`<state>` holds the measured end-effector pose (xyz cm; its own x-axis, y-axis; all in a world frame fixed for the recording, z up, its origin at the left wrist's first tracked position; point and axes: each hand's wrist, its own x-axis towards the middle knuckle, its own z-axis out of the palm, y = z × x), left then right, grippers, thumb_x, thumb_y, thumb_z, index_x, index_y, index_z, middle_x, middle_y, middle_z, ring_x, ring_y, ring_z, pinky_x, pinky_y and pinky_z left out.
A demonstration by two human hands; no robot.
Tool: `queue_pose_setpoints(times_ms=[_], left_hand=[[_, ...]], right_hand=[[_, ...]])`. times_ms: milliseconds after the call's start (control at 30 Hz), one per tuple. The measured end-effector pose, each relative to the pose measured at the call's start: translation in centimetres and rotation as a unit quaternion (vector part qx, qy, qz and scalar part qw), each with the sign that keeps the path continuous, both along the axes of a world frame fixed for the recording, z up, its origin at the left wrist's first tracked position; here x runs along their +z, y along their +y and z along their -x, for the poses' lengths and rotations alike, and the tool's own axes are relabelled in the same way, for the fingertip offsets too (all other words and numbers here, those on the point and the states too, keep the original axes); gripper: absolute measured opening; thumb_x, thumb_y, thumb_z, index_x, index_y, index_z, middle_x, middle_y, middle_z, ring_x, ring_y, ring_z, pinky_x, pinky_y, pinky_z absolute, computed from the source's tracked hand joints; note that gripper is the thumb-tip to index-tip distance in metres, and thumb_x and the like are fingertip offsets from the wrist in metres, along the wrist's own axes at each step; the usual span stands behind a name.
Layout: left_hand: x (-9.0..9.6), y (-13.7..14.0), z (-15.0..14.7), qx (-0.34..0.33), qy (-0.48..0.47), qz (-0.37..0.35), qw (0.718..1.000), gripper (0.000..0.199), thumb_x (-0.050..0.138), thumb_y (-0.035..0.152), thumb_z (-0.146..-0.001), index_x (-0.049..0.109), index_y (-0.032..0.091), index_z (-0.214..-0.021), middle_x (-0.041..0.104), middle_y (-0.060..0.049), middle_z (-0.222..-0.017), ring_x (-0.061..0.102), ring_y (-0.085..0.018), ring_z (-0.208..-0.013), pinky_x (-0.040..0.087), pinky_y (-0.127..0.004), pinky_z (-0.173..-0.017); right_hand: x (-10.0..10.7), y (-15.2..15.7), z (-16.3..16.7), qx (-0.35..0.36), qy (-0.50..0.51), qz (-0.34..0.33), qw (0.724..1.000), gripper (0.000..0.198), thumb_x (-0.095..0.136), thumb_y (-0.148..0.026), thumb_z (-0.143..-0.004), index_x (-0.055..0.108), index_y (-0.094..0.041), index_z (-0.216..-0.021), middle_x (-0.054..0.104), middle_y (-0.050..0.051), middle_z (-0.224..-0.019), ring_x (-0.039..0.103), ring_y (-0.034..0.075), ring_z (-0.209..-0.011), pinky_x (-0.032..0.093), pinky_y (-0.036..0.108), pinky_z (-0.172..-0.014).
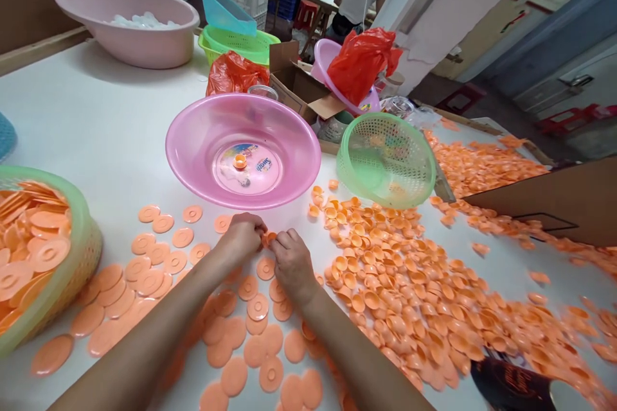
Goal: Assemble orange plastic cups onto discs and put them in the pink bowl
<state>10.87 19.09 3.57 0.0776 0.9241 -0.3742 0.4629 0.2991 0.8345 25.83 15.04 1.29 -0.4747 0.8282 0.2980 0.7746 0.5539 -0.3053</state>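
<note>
My left hand [245, 235] and my right hand [294, 264] meet over the table, fingers pinched around a small orange plastic piece [269, 239]. The fingers cover most of it, so I cannot tell whether it is one part or two. Flat orange discs [258, 307] with a ring in the middle lie below and left of the hands, some overlapping. To the right spreads a heap of small orange cups [385, 270]. Just beyond the hands stands a pink basin [193, 154], where one orange cup-shaped piece [240, 162] rests on the bottom.
A green basket [84, 231] full of discs stands at the left edge. Behind the cups a light green basket [419, 170] leans, near a cardboard box [294, 87]. A pale pink tub [144, 45] sits at the back left. In the background is a person [357, 0].
</note>
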Motion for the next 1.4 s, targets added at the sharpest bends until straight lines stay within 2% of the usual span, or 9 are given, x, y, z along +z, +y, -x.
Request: queue_pose_setpoints(times_ms=[433,600,700,800,933,1033,1167,1300,1400], left_hand=[[-0.6,-0.2,-0.3,-0.024,0.03,-0.039,0.999,0.008,0.056,0.016,-0.064,0.057,0.017,-0.056,0.055,0.003,-0.048,0.054,-0.012,-0.049,0.041,-0.022,-0.049],[3.3,-2.7,-1.9,0.003,0.052,-0.127,0.991,0.013,0.052,0.012,-0.067,0.061,0.017,-0.058,0.062,0.001,-0.056,0.059,-0.012,-0.056,0.042,-0.022,-0.053],[7.2,-2.1,-1.4,0.07,0.038,-0.24,0.967,0.013,0.054,0.019,-0.073,0.066,0.018,-0.066,0.065,0.001,-0.063,0.062,-0.012,-0.059,0.046,-0.022,-0.056],[10.6,2.1,1.1,0.172,0.047,-0.3,0.937,0.013,0.059,0.024,-0.072,0.07,0.017,-0.072,0.065,0.0,-0.066,0.063,-0.013,-0.058,0.049,-0.022,-0.055],[12.6,5.6,4.3,0.207,0.098,-0.287,0.93,0.018,0.067,0.025,-0.067,0.074,0.015,-0.08,0.068,-0.002,-0.078,0.058,-0.009,-0.05,0.049,-0.022,-0.051],[11.6,2.4,4.3,0.135,0.071,-0.25,0.956,0.016,0.063,0.025,-0.072,0.074,0.017,-0.081,0.065,0.001,-0.062,0.057,-0.01,-0.046,0.048,-0.021,-0.049],[6.5,-3.8,2.2,-0.029,0.004,-0.043,0.999,0.016,0.054,0.013,-0.074,0.07,0.016,-0.073,0.059,0.003,-0.05,0.061,-0.012,-0.045,0.047,-0.021,-0.046],[1.3,-5.9,0.8,-0.03,0.007,0.036,0.999,0.025,0.045,0.002,-0.074,0.067,0.015,-0.071,0.062,0.002,-0.054,0.064,-0.012,-0.051,0.048,-0.02,-0.051],[0.3,-5.5,0.9,-0.022,-0.011,0.058,0.998,0.028,0.04,0.002,-0.076,0.066,0.015,-0.076,0.064,0.001,-0.059,0.064,-0.012,-0.052,0.048,-0.02,-0.051]], right_hand=[[0.4,0.0,0.3,0.028,-0.043,0.017,0.999,0.02,0.052,-0.009,-0.091,0.066,-0.017,-0.079,0.058,0.007,-0.078,0.048,0.02,-0.078,0.041,0.033,-0.068],[2.0,2.6,-4.3,-0.142,0.158,0.053,0.976,0.02,0.05,-0.018,-0.093,0.07,-0.02,-0.093,0.065,0.004,-0.085,0.06,0.016,-0.078,0.046,0.028,-0.071],[2.0,4.8,-6.4,-0.265,0.1,0.074,0.956,0.017,0.058,-0.018,-0.087,0.07,-0.018,-0.099,0.064,0.007,-0.097,0.061,0.018,-0.081,0.045,0.028,-0.072],[2.1,5.3,-6.4,-0.279,0.026,0.103,0.954,0.013,0.059,-0.015,-0.086,0.071,-0.019,-0.088,0.062,0.006,-0.094,0.06,0.016,-0.076,0.042,0.027,-0.068],[2.8,2.2,-4.4,-0.172,0.124,0.127,0.969,0.018,0.059,-0.014,-0.087,0.069,-0.021,-0.074,0.056,0.001,-0.078,0.058,0.013,-0.072,0.041,0.024,-0.067],[2.8,-1.6,-2.6,-0.077,0.201,0.166,0.962,0.017,0.059,-0.012,-0.087,0.068,-0.022,-0.077,0.053,-0.001,-0.076,0.056,0.011,-0.07,0.042,0.021,-0.066],[1.7,-4.7,-0.7,-0.057,0.189,0.17,0.965,0.019,0.057,-0.009,-0.087,0.066,-0.021,-0.076,0.052,-0.001,-0.076,0.054,0.012,-0.071,0.04,0.021,-0.064],[0.7,-5.3,0.3,-0.064,0.125,0.114,0.983,0.023,0.052,-0.005,-0.088,0.061,-0.019,-0.072,0.049,0.0,-0.072,0.05,0.013,-0.069,0.036,0.023,-0.06],[0.3,-5.5,0.6,-0.053,0.092,0.065,0.992,0.024,0.05,-0.007,-0.089,0.058,-0.019,-0.07,0.05,0.0,-0.071,0.048,0.014,-0.069,0.033,0.024,-0.059]])
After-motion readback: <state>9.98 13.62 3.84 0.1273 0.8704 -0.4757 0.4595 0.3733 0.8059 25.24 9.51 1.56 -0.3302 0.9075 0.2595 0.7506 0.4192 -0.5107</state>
